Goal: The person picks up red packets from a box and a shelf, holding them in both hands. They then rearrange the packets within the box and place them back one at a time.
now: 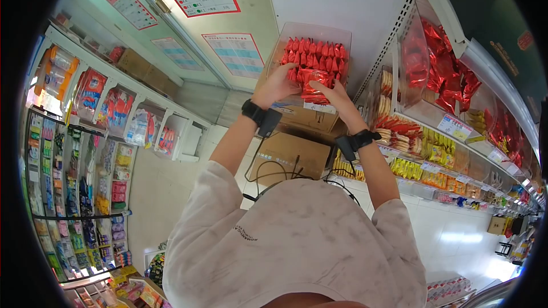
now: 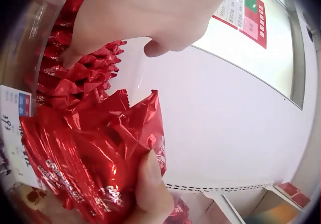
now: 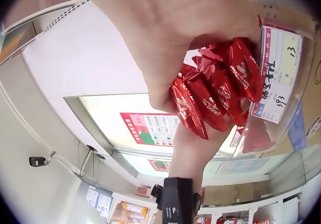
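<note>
My right hand point(image 1: 339, 100) grips a bunch of red foil packets point(image 1: 315, 83) at the front of a clear bin point(image 1: 315, 30). In the left wrist view its thumb presses on the shiny wrappers point(image 2: 100, 158); several packets point(image 3: 220, 96) stand side by side under that palm in the right wrist view. My left hand point(image 1: 279, 84) reaches over the bin's left side, fingertips at the rows of upright red packets point(image 1: 314, 51). Its thumb stands apart from the fingers in the left wrist view. A price tag point(image 3: 281, 73) hangs on the bin's front.
Cardboard boxes point(image 1: 294, 157) stand below the bin. Shelves of snacks point(image 1: 434, 142) run along the right, with another bin of red packets point(image 1: 442, 63) above. At left are a white shelf point(image 1: 114, 74) and hanging goods point(image 1: 80, 182). A glass door point(image 1: 165, 34) stands behind.
</note>
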Tool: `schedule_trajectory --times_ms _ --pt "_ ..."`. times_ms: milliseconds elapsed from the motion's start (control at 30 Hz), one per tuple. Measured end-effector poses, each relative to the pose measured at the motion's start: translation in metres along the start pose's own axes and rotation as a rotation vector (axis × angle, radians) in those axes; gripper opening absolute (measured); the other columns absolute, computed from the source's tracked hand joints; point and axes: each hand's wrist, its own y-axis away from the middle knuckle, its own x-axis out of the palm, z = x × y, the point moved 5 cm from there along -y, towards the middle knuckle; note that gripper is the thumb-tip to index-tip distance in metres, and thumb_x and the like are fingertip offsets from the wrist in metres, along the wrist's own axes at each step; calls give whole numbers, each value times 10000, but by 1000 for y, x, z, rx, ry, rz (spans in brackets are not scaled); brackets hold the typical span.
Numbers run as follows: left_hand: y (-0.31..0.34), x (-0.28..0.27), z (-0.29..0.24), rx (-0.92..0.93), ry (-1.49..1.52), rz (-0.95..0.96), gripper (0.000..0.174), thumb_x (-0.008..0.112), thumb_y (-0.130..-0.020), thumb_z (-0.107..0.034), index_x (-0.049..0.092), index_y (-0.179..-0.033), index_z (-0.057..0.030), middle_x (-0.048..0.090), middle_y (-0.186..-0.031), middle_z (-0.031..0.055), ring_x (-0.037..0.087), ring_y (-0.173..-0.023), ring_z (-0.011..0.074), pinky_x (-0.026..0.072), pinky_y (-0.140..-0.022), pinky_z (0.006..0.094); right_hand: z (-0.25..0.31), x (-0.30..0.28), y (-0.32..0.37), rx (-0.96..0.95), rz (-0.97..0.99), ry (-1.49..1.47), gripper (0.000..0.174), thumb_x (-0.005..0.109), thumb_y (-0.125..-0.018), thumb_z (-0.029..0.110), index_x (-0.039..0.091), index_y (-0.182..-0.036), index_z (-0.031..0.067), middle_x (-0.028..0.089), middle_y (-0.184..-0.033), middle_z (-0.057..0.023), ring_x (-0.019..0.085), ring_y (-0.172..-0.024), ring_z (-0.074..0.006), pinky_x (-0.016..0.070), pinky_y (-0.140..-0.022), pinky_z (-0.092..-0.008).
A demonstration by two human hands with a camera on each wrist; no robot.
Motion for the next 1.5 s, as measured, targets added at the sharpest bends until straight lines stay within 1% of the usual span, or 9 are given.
schedule_trajectory --times_ms 233,400,467,567,867,967,1267,1467,1500 --pt "-39 -48 -2 49 185 366 666 722 -890 -218 394 -1441 -42 487 -1392 234 547 -1179 367 498 -961 474 -2 1 3 -7 -47 42 794 815 -827 397 470 -1415 -11 589 -1348 -118 567 -1222 -202 435 -1046 -348" --pt "14 -12 -11 707 -948 -68 551 667 -920 -266 471 -1407 -97 571 -1302 148 556 -1198 242 445 -1001 469 -18 -12 -2 24 -209 13 699 776 -870 378 499 -1390 1 616 -1312 -108 583 -1206 -199 435 -1056 -353" --pt "-7 -23 -1 816 -973 -35 529 668 -914 -246 491 -1393 -106 597 -1262 125 562 -1182 207 447 -994 461 -18 -12 1 22 -161 -298 595 736 -910 353 527 -1361 24 633 -1289 -95 598 -1194 -203 449 -1051 -366" --pt "-16 -9 8 315 0 39 522 677 -902 -212 487 -1369 -74 551 -1277 194 557 -1129 255 480 -975 439 -3 -14 11 -38 -121 -557 525 714 -936 304 535 -1347 31 627 -1287 -87 613 -1179 -205 484 -1025 -382" --pt "-10 31 26 -178 284 213 799 629 -915 -241 155 -1448 118 191 -1497 380 336 -1369 474 320 -1176 520 33 -39 38 -161 -189 -552 460 630 -988 365 541 -1329 71 644 -1270 -76 617 -1174 -213 471 -1047 -412" --pt "-21 35 29 -85 298 382 850 623 -905 -234 88 -1454 133 137 -1514 390 290 -1393 476 296 -1185 538 27 -40 46 -171 -176 -530 461 633 -988 353 539 -1335 64 631 -1297 -80 606 -1189 -213 459 -1064 -408" --pt "-40 34 31 -177 511 133 1020 623 -895 -231 -93 -1449 239 97 -1547 395 248 -1447 454 289 -1202 500 10 -47 60 -176 -251 -550 511 690 -955 309 536 -1330 -2 624 -1299 -99 611 -1180 -196 470 -1035 -367" --pt "-17 17 22 -76 225 172 835 588 -941 -222 109 -1487 190 249 -1510 394 389 -1376 478 358 -1174 481 12 -42 62 -160 -235 -452 541 719 -935 315 536 -1334 -1 595 -1333 -107 593 -1189 -176 459 -1026 -349" --pt "22 29 10 69 36 144 628 569 -966 -215 329 -1461 88 369 -1468 353 473 -1322 451 439 -1106 449 17 -40 60 -178 -242 -355 547 726 -927 318 540 -1328 -4 604 -1317 -107 597 -1175 -172 463 -1013 -342"
